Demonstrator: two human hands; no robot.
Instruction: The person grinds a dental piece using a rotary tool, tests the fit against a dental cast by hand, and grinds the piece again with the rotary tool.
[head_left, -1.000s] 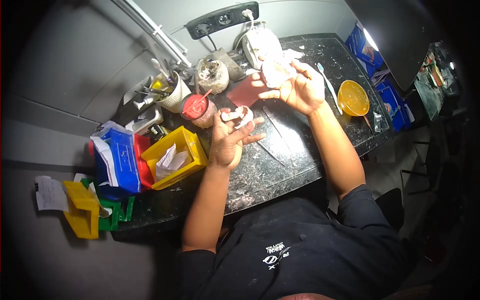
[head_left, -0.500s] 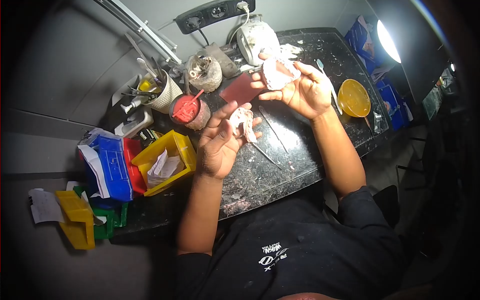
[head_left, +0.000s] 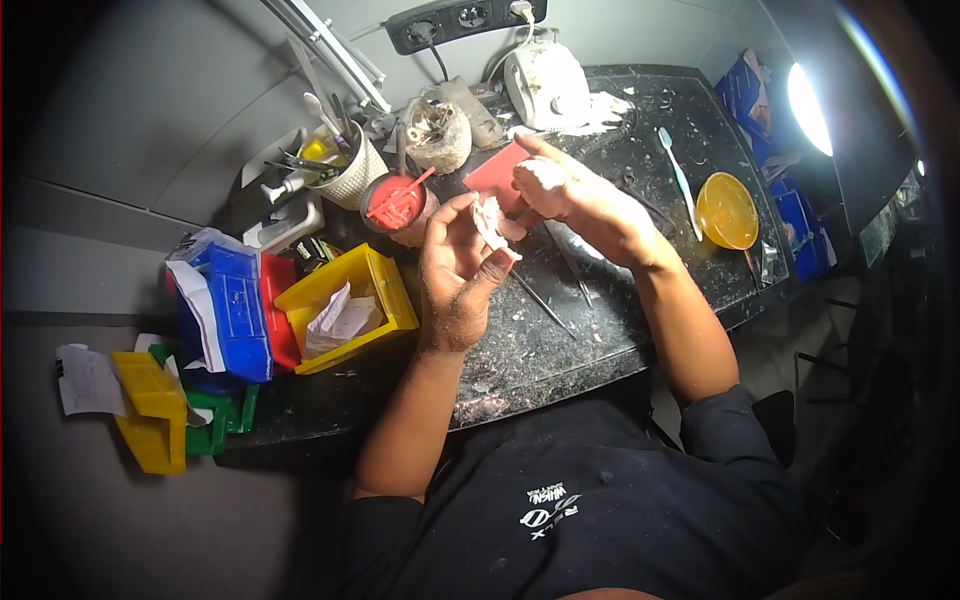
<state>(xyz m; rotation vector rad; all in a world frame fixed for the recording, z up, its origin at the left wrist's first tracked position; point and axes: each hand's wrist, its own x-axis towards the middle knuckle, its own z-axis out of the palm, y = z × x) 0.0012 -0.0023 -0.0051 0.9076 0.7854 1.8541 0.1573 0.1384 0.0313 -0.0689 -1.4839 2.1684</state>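
My left hand (head_left: 460, 285) is closed around a pale plaster dental cast (head_left: 488, 224), thumb at its lower edge. Held in my right hand (head_left: 605, 215) is a second plaster dental cast (head_left: 538, 184), turned with its whitish side toward the left. The two casts are close together above the black worktop; whether they touch I cannot tell. Behind them lies a flat pink-red wax sheet (head_left: 492, 172). A thin metal hand tool (head_left: 546, 306) rests on the worktop below the hands, and another slim tool (head_left: 568, 258) lies beside it.
Left of the hands stands a pot of red wax strips (head_left: 395, 206), near a white cup of tools (head_left: 345, 168) and a yellow bin (head_left: 350, 310) holding paper. A whitish machine (head_left: 547, 88) stands at the back. On the right are a toothbrush (head_left: 682, 182) and an orange-yellow bowl (head_left: 727, 212).
The right hand has come down toward the left hand and turned its cast over. The left hand has tilted its cast more upright. The whole view has shifted slightly.
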